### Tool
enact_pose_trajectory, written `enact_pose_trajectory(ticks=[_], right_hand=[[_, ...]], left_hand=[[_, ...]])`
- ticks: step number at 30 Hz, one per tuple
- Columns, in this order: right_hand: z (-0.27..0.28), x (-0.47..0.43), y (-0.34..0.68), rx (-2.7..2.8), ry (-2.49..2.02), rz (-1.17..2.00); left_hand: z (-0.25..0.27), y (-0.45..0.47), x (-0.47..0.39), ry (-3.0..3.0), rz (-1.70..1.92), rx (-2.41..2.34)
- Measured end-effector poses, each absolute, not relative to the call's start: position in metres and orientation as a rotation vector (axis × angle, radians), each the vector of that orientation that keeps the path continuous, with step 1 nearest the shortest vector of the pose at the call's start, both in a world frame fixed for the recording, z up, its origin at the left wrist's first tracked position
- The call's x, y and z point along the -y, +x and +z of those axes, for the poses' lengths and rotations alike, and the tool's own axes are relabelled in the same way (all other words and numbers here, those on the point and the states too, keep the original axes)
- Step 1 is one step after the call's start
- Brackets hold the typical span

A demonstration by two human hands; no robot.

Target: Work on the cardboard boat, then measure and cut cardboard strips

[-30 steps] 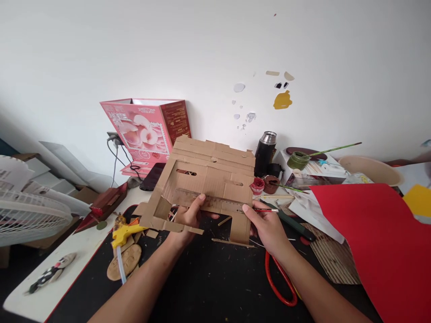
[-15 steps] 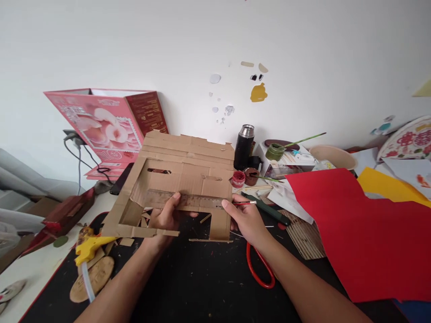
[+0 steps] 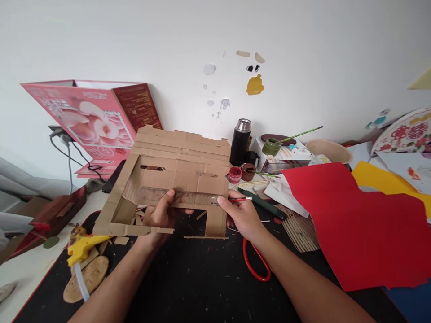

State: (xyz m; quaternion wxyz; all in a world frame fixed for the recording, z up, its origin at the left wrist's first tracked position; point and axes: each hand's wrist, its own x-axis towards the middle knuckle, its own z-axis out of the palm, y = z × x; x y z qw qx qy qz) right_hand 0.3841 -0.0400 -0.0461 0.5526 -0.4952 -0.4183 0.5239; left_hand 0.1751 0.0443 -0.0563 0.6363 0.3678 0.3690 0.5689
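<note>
A creased piece of brown cardboard [image 3: 182,154] with cut-out openings is held up over the black mat. Across it lies a clear plastic ruler [image 3: 191,198]. My left hand [image 3: 160,213] grips the cardboard's lower cut edge, its thumb pressing the ruler down and its fingers underneath. At the right edge my right hand [image 3: 240,213] pinches cardboard and ruler together, thumb on the ruler's end. A thin pencil-like stick with a red shaft and pale end [image 3: 240,199] also sticks out from this hand.
Red-handled scissors [image 3: 256,264] lie by my right forearm, with a dark green cutter [image 3: 266,205] beyond. A yellow glue gun [image 3: 82,249] sits at left. Behind stand a black flask [image 3: 240,142] and paint jars [image 3: 235,175]. Red paper [image 3: 363,229] covers the right side.
The whole view has shifted slightly, so everything sits a little further left and up. Both hands keep the same hold on the cardboard and ruler.
</note>
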Motion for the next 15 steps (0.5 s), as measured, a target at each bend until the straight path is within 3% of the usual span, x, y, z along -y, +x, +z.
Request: enact_pose_trajectory(ticks=[15], right_hand=[[-0.042,0.042,0.383,0.951,-1.116,1.249]], left_hand=[[-0.047,0.181,-0.039,0.814,1.313,-0.851]])
